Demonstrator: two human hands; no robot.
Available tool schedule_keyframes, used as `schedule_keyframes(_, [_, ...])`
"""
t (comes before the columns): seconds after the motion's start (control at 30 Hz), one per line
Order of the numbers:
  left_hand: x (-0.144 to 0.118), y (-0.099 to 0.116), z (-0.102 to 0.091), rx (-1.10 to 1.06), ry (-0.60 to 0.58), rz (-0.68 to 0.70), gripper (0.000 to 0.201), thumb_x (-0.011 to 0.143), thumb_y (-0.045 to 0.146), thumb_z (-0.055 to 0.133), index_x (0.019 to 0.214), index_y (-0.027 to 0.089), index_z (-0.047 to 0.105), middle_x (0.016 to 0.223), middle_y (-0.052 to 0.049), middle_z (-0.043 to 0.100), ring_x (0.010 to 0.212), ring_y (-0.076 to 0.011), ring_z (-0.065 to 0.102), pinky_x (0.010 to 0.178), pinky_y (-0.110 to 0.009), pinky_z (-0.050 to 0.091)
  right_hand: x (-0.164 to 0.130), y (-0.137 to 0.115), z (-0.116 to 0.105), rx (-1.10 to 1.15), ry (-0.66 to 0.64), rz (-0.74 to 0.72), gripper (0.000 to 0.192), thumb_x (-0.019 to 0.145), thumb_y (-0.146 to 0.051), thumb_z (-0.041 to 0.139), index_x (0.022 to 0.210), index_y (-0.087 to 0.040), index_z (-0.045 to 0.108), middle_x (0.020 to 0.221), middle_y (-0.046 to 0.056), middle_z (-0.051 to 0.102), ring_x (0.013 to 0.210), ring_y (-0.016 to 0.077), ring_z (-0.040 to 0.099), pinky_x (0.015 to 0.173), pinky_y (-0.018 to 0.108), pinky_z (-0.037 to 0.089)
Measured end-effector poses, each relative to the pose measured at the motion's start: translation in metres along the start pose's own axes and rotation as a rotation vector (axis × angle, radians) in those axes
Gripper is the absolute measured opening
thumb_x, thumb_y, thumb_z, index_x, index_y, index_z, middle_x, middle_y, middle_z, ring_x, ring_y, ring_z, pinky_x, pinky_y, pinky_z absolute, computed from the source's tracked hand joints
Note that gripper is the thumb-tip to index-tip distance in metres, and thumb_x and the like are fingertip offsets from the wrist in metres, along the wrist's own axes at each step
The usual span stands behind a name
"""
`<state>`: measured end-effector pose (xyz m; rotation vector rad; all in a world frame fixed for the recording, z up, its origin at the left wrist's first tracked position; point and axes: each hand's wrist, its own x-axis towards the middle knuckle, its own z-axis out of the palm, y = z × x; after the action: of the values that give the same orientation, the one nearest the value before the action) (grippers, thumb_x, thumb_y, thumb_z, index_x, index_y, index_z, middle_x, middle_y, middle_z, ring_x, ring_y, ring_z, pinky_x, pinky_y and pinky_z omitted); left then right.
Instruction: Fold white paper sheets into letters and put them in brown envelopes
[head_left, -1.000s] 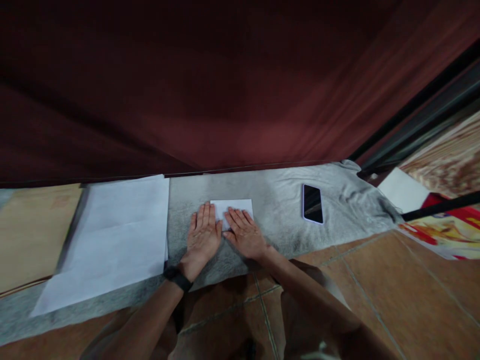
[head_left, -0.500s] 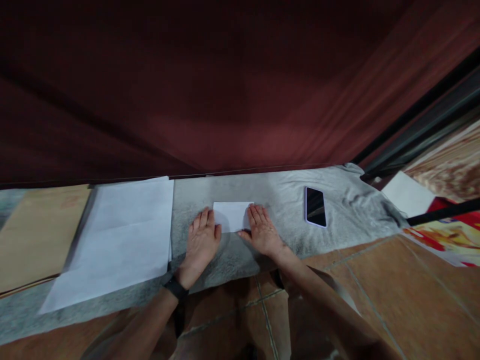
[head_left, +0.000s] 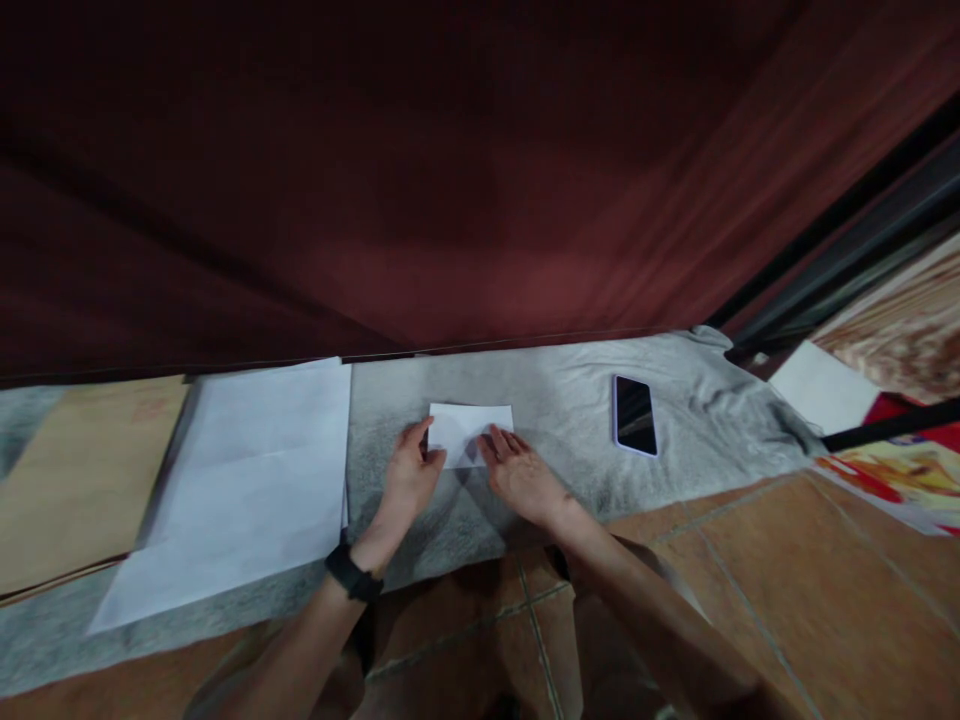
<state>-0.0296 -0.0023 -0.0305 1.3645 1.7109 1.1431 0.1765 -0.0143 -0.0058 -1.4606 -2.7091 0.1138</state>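
A small white rectangle of paper (head_left: 459, 428), seemingly folded, lies on the grey cloth (head_left: 555, 400) in front of me. At its left edge is my left hand (head_left: 411, 470), thumb and fingers apart, with the paper's edge beside the fingertips. My right hand (head_left: 519, 478) rests over the lower right part of the paper, fingers stretched out on its surface. A dark watch (head_left: 352, 574) is on my left wrist.
Large white paper sheets (head_left: 255, 480) lie to the left, beside brown paper or card (head_left: 82, 480). A phone (head_left: 634, 414) lies to the right. Behind hangs a dark red cloth (head_left: 450, 200). A colourful printed sheet (head_left: 900, 470) sits at far right, above the tiled floor (head_left: 735, 560).
My right hand has slid left from the paper's right edge onto its surface. My left hand has turned more on its side, fingers less flat. The paper stays about where it was.
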Motion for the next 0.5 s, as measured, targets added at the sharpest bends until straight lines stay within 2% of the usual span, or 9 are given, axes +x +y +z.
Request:
schedule_keyframes(0.13, [0.001, 0.012, -0.003, -0.271, -0.015, -0.097, 0.057, 0.067, 0.018, 0.067, 0.124, 0.02, 0.065, 0.104, -0.004, 0.065, 0.078, -0.0139, 0.062, 0.075, -0.029, 0.053, 0.0, -0.005, -0.002, 0.07, 0.051, 0.051, 0.058, 0.095, -0.027, 0.058, 0.149, -0.012, 0.045, 0.154, 0.019, 0.046, 0.136, 0.0301, 0.051, 0.112, 0.044, 0.043])
schedule_keyframes(0.23, [-0.002, 0.029, -0.01, -0.36, -0.031, -0.079, 0.057, 0.068, 0.023, 0.072, 0.125, 0.021, 0.065, 0.11, -0.004, 0.066, 0.079, -0.0123, 0.062, 0.075, -0.027, 0.051, 0.001, -0.006, -0.007, 0.123, 0.073, 0.071, 0.05, 0.096, -0.018, 0.051, 0.146, -0.015, 0.049, 0.149, 0.016, 0.053, 0.129, 0.0269, 0.058, 0.107, 0.041, 0.048])
schedule_keyframes(0.3, [-0.003, 0.038, -0.016, -0.395, 0.016, -0.064, 0.059, 0.073, 0.031, 0.074, 0.13, 0.023, 0.062, 0.118, -0.005, 0.065, 0.081, -0.0119, 0.062, 0.077, -0.027, 0.052, 0.003, -0.003, -0.011, 0.25, 0.131, 0.102, 0.047, 0.097, -0.011, 0.044, 0.143, -0.017, 0.052, 0.145, 0.014, 0.058, 0.124, 0.0237, 0.062, 0.105, 0.037, 0.049])
schedule_keyframes(0.4, [-0.002, 0.043, -0.024, -0.445, 0.095, -0.084, 0.058, 0.082, 0.042, 0.068, 0.136, 0.024, 0.056, 0.134, -0.009, 0.06, 0.101, -0.0169, 0.064, 0.085, -0.03, 0.054, 0.008, 0.003, -0.017, 0.692, 0.336, 0.264, 0.035, 0.101, -0.022, 0.041, 0.128, -0.021, 0.063, 0.128, 0.008, 0.07, 0.113, 0.0224, 0.068, 0.098, 0.034, 0.053])
schedule_keyframes(0.5, [-0.005, 0.04, -0.023, -0.436, 0.002, -0.158, 0.061, 0.087, 0.044, 0.062, 0.142, 0.022, 0.05, 0.144, -0.013, 0.055, 0.122, -0.0224, 0.061, 0.092, -0.032, 0.054, 0.015, 0.003, -0.016, 1.314, 0.494, 0.449, 0.031, 0.097, -0.043, 0.048, 0.104, -0.021, 0.069, 0.096, 0.004, 0.077, 0.094, 0.0233, 0.073, 0.083, 0.034, 0.059])
